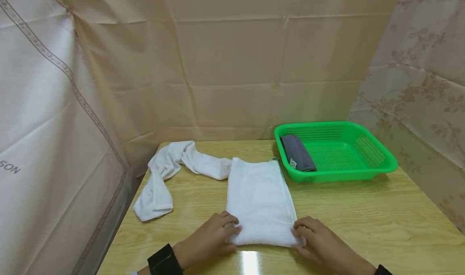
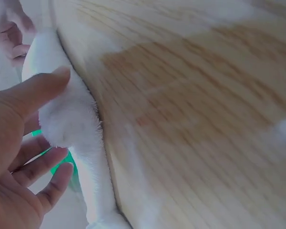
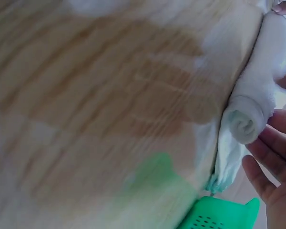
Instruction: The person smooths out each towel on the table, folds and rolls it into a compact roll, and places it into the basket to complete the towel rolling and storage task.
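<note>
A white towel (image 1: 259,194) lies lengthwise on the table, its near end rolled up. My left hand (image 1: 213,235) grips the left end of that roll, thumb on top in the left wrist view and the other fingers (image 2: 55,183) at its end. At the opposite end, my right hand (image 1: 321,242) holds the roll between thumb and fingers. The right wrist view shows the roll's spiral end (image 3: 245,126) beside the fingers. Beyond the roll, the rest of the towel is spread flat.
A second white towel (image 1: 163,170) lies crumpled at the left, reaching the first towel's far corner. At the back right stands a green basket (image 1: 363,176) with a rolled dark grey towel (image 1: 298,152) inside. Hanging cloth (image 1: 232,65) surrounds the wooden table (image 1: 363,210).
</note>
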`<state>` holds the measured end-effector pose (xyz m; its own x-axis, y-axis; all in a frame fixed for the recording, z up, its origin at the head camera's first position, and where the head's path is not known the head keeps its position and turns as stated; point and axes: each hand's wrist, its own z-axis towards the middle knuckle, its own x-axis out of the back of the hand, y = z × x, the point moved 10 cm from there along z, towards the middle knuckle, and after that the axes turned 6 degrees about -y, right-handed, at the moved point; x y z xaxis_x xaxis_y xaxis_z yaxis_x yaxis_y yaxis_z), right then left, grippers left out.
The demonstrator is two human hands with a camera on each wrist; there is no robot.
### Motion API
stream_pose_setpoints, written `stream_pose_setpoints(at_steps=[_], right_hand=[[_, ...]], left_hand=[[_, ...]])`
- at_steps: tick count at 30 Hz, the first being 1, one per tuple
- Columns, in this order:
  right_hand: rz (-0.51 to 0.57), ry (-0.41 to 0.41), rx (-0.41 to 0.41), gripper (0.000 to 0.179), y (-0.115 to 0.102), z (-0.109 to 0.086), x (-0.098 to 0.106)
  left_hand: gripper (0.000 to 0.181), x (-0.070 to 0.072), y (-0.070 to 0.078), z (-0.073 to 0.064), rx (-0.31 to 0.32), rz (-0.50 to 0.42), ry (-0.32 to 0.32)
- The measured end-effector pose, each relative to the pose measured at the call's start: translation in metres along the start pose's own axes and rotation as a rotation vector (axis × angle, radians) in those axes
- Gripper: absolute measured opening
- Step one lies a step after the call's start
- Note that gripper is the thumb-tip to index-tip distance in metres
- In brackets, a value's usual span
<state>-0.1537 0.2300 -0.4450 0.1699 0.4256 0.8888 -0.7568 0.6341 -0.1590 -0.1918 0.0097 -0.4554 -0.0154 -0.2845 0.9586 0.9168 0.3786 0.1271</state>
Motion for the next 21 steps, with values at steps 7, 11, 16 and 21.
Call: stream_pose_setpoints(at_steps=[7, 11, 16, 21], right_hand=[[-0.1, 0.0, 0.009, 0.029, -0.005, -0.002, -0.002], [-0.117, 0.001, -0.056, 0.027, -0.001, 0.002, -0.004], [-0.024, -0.095, -0.187, 0.036, 0.011, 0.004, -0.009], [0.209, -0.216, -0.314, 0.03, 0.027, 0.002, -0.017]], left_hand=[[0.044, 0.0, 0.004, 0.003, 0.001, 0.048, -0.005], [0.037, -0.001, 0.001, 0.005, 0.035, 0.024, -0.02], [0.031, -0.002, -0.009, 0.002, 0.12, -0.148, -0.087], [0.027, -0.004, -0.021, 0.0, 0.232, -0.349, -0.152]])
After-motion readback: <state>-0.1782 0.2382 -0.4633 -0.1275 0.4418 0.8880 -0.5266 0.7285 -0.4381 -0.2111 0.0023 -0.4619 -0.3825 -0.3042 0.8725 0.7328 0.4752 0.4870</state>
